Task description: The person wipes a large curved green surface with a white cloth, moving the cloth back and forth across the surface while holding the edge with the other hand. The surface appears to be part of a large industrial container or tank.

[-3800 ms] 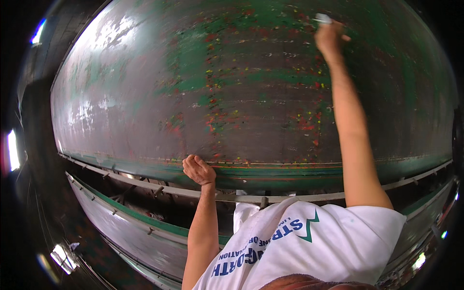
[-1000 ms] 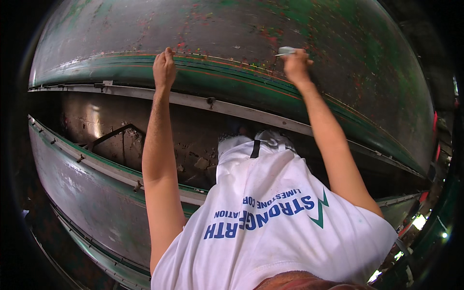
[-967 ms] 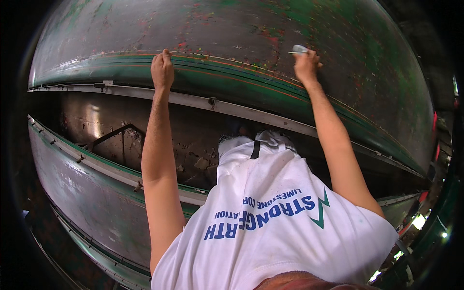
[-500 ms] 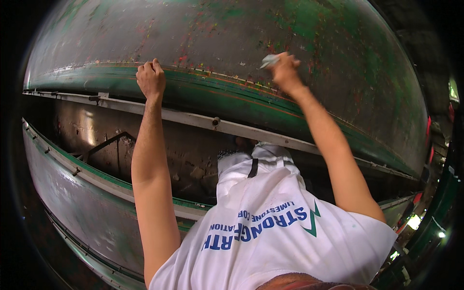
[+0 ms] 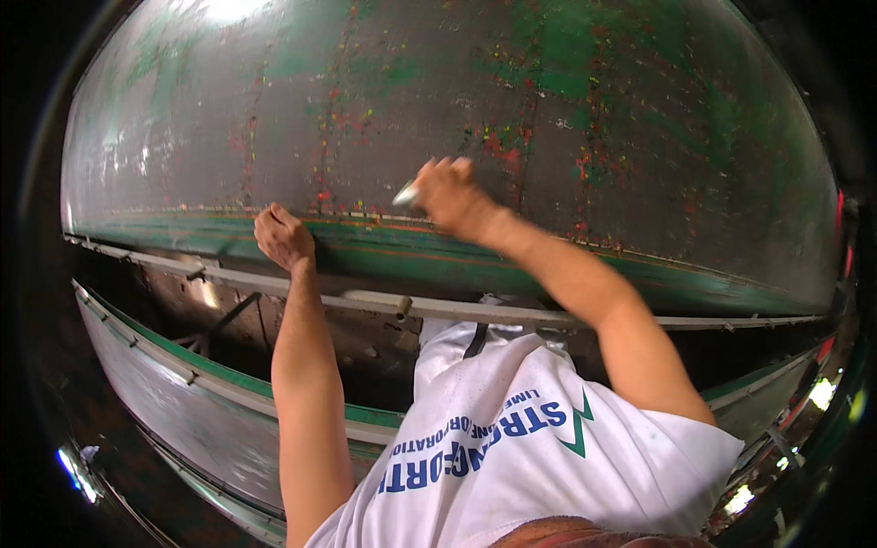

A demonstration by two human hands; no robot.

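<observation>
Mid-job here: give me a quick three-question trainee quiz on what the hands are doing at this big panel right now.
1. True or false: the left hand rests on the green lower band of the worn metal panel.
2. What does the right hand hold? A) a small pale marker-like tool B) a hammer C) nothing
3. Fill in: the metal rail runs ____ the green band.

Key
1. True; its curled fingers sit at the band's upper edge.
2. A; the small pale tool sticks out of the grip toward the left, its tip at the panel.
3. Below.
</observation>
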